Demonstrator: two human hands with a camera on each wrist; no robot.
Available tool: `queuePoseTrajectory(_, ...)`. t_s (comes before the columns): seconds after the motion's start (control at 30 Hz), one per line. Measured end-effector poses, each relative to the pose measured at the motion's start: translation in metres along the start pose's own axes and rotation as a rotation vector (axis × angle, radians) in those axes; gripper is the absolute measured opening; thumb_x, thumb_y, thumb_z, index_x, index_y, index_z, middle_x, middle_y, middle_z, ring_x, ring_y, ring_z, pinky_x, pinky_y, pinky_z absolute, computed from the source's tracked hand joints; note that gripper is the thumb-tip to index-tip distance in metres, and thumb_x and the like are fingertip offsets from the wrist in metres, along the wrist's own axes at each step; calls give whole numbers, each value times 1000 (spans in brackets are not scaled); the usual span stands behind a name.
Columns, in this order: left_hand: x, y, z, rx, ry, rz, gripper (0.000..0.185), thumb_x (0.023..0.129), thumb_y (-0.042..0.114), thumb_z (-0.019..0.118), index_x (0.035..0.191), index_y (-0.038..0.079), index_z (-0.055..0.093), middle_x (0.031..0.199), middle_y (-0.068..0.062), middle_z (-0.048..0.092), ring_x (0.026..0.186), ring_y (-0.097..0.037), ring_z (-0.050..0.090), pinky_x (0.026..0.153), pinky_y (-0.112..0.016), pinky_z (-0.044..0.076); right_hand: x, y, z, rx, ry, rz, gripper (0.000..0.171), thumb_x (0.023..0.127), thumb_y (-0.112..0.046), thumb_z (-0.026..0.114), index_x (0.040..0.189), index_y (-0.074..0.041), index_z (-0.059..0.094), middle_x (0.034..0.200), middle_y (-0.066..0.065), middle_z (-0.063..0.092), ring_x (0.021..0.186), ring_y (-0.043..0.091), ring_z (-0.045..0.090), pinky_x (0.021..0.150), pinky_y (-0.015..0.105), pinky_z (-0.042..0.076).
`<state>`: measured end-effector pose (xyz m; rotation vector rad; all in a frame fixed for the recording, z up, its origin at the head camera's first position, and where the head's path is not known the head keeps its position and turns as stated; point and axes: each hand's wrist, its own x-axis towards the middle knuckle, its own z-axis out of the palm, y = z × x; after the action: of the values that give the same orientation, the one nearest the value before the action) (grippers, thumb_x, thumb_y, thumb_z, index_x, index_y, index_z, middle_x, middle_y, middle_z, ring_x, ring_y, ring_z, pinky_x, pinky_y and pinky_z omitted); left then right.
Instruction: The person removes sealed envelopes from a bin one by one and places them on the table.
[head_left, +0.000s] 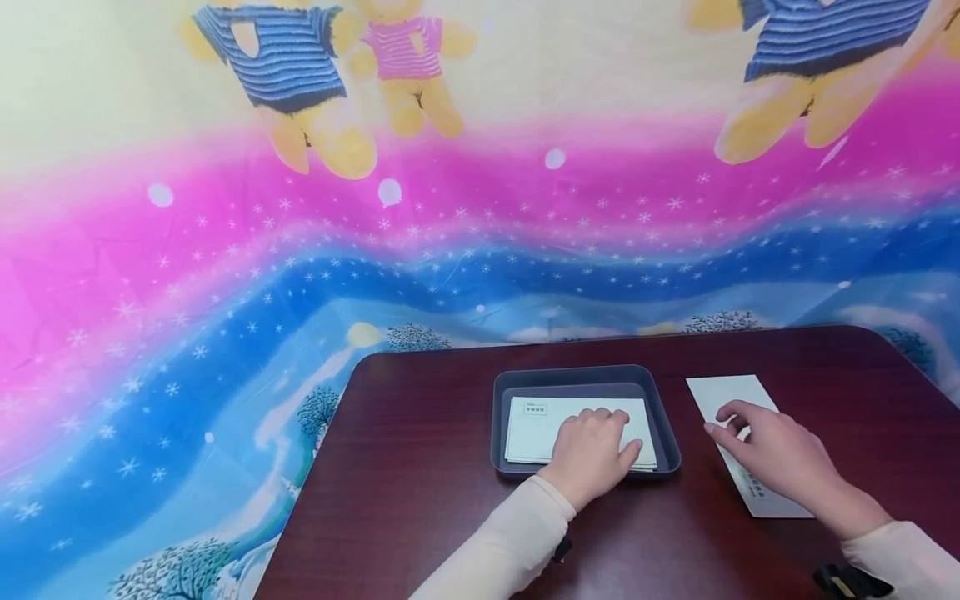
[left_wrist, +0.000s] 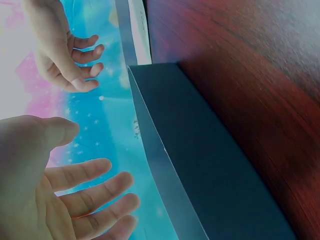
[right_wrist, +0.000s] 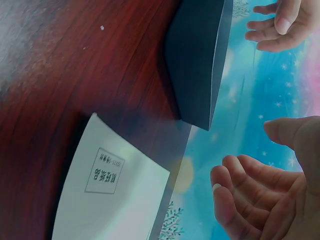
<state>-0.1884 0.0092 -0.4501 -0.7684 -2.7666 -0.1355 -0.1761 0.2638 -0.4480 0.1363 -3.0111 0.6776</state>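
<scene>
A dark grey tray (head_left: 572,377) holds a small stack of white envelopes (head_left: 528,440), the top one with a small printed box. My left hand (head_left: 592,450) is over the right part of this stack with nothing in its grasp; the left wrist view shows its fingers (left_wrist: 95,200) spread and relaxed above the tray wall (left_wrist: 200,150). To the right of the tray, a single white envelope (head_left: 731,392) lies slanted on the table. Over it hovers my right hand (head_left: 783,454), its fingers (right_wrist: 245,195) loosely bent and holding nothing.
The dark red-brown table (head_left: 420,467) has rounded far corners. Behind it hangs a colourful cloth (head_left: 480,208) printed with bears, snowflakes and trees. A black strap (head_left: 851,581) sits at the right sleeve.
</scene>
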Motion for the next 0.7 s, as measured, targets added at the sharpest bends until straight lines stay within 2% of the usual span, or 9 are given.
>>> queuePoseTrajectory(0.2, -1, -6, 1, -11, -25, -12, 31, 99, 47, 59, 115, 24, 72, 99, 8, 74, 85, -9, 68, 68, -23, 53, 1, -7, 1, 5, 2, -13, 41, 97, -47, 63, 110, -8, 68, 88, -1, 70, 71, 10, 63, 51, 33, 40)
queuePoseTrajectory(0.5, -1, -17, 1, -34, -62, -41, 32, 99, 46, 59, 116, 23, 71, 99, 7, 74, 86, -11, 68, 68, -24, 53, -2, -19, 2, 21, 7, -52, 34, 97, -42, 65, 107, -10, 68, 85, -4, 67, 68, 8, 60, 51, 32, 39)
queuePoseTrajectory(0.7, -1, -23, 0, -29, -56, -57, 33, 99, 46, 60, 116, 21, 72, 100, 5, 75, 87, -12, 69, 67, -25, 54, -1, -27, 6, 10, 25, -81, 26, 95, -39, 67, 103, -14, 68, 81, -8, 65, 67, 5, 58, 56, 30, 39)
